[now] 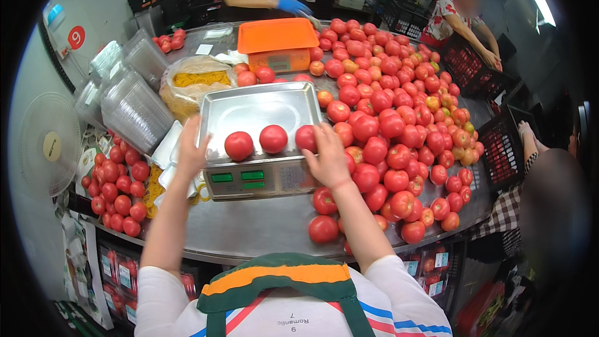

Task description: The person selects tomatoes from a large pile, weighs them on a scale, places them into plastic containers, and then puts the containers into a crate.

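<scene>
In front of me stands a digital scale (266,187) with a metal tray (262,98) and lit green displays. Two red tomatoes, a left one (238,145) and a middle one (273,139), rest along the tray's near side. My right hand (331,159) is at the tray's near right corner, its thumb and fingers around a third tomato (306,138), which it partly covers. Beside the tray's left edge, my left hand (191,150) is slightly blurred, fingers apart and holding nothing. Whether it touches the tray is unclear.
A large tomato pile (398,121) fills the right; a smaller one (117,187) lies left. Stacked clear plastic trays (135,103), a bag of yellow rubber bands (201,79) and an orange scale (278,37) stand beyond. Co-workers, one blue-gloved (294,6), and black crates (472,65) surround the table.
</scene>
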`<control>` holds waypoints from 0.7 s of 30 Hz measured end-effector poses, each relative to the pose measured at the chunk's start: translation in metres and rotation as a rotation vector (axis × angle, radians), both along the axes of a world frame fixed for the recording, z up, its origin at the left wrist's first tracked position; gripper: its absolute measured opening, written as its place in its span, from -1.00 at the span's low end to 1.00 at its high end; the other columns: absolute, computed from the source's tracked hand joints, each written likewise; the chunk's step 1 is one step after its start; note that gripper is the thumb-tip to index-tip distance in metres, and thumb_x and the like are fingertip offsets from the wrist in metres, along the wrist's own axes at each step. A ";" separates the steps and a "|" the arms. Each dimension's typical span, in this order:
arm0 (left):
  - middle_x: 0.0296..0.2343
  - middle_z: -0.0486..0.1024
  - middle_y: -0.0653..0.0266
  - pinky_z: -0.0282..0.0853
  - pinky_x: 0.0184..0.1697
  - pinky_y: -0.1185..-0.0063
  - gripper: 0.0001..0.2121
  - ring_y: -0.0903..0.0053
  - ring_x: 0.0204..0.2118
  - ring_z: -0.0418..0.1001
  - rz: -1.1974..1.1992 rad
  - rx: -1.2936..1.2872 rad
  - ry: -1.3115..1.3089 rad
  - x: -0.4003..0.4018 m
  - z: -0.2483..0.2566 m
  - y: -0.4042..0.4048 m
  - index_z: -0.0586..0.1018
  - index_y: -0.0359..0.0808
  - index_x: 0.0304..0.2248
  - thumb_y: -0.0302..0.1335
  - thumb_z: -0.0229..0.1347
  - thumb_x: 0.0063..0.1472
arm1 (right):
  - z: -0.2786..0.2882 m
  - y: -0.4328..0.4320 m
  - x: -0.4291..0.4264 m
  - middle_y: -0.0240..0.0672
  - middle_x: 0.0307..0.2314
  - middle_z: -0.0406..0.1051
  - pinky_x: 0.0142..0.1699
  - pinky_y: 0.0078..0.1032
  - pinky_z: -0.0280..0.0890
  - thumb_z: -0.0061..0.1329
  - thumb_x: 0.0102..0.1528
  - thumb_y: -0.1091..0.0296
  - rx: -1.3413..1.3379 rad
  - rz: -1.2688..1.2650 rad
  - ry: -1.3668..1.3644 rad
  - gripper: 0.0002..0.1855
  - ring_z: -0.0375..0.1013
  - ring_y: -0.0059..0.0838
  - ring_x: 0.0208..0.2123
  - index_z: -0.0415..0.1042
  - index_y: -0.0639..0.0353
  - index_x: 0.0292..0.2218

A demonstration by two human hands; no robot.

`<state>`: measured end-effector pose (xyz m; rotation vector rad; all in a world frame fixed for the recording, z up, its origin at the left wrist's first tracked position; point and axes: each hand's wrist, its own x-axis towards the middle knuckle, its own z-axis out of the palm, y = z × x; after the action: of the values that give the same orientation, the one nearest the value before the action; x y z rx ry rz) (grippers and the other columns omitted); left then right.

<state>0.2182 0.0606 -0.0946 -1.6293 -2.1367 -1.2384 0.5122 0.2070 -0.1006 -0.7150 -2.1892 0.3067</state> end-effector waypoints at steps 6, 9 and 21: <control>-0.12 0.30 0.00 0.09 0.03 0.42 -0.54 0.21 -0.03 0.22 0.743 -0.273 0.663 -0.177 0.077 -0.065 0.34 -0.39 -0.07 -0.27 -0.01 0.09 | -0.003 -0.016 0.091 -0.02 -0.11 0.20 0.07 -0.21 0.05 -0.04 -0.08 0.39 0.082 -0.454 -0.209 -0.63 0.14 -0.04 -0.02 0.32 0.32 -0.20; -0.32 0.46 0.14 0.22 -0.10 0.53 -0.59 0.38 -0.25 0.39 0.489 -0.547 -0.119 -0.216 0.104 -0.069 0.45 -0.43 -0.19 -0.23 0.00 0.11 | -0.018 -0.021 0.094 -0.05 0.02 0.04 0.15 -0.19 -0.05 -0.05 -0.08 0.43 0.056 -0.420 -0.242 -0.66 -0.07 0.04 0.10 0.34 0.27 -0.21; -0.51 0.46 0.37 0.25 -0.30 0.65 -0.64 0.64 -0.44 0.36 0.408 -0.048 -0.549 -0.298 0.066 -0.081 0.53 -0.42 -0.32 -0.22 -0.05 0.18 | -0.040 -0.020 0.089 -0.09 0.05 0.01 0.14 -0.16 -0.03 -0.06 -0.12 0.45 0.160 -0.488 -0.223 -0.76 -0.06 0.08 0.10 0.40 0.22 -0.32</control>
<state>-0.0794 -0.0203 -0.0290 -0.8455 -2.6438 -1.6251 0.6010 0.1873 -0.1401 -1.2019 -2.1260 -0.2049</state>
